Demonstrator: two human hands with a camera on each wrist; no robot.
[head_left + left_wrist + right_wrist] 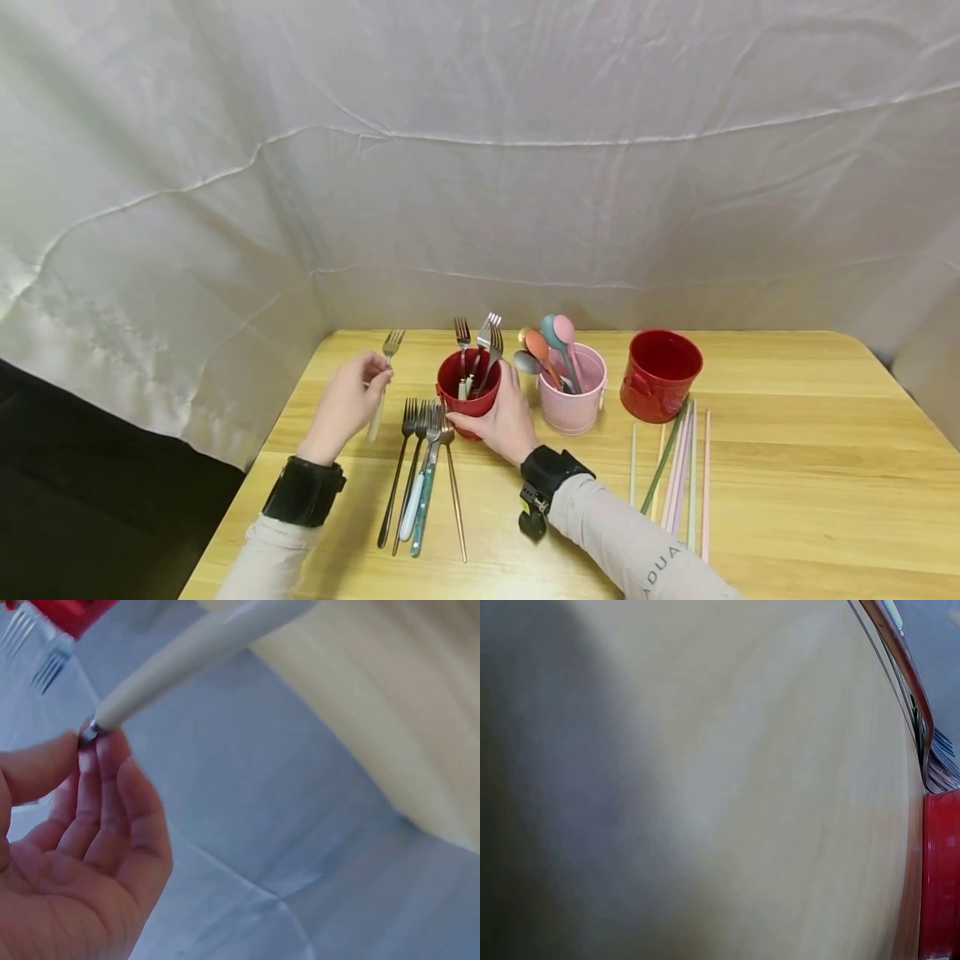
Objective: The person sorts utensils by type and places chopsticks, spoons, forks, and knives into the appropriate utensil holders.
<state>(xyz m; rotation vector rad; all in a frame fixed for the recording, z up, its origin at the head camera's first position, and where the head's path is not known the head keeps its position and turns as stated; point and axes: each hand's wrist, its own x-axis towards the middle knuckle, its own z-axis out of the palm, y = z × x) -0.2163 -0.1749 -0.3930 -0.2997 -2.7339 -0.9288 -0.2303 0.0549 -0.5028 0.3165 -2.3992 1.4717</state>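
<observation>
My left hand (348, 404) pinches a fork (393, 342) between thumb and fingertips at the neck. Its tines point up and its cream handle (187, 664) hangs down over the table. My right hand (510, 421) holds the side of a small red bucket (480, 407), thumb along the front. Inside that bucket stand a few forks (483, 337), tines up. More forks (405, 479), some with dark, blue or teal handles, lie side by side in front of it. The bucket's red wall (941, 877) shows at the edge of the right wrist view, my right hand out of sight there.
A pink bucket (566, 410) with several colourful spoons (557, 333) stands right of my right hand. Beyond it is a second red bucket (648, 396), with long pastel chopsticks (678, 483) lying before it. A pale cloth wall (480, 208) borders the wooden table (810, 467).
</observation>
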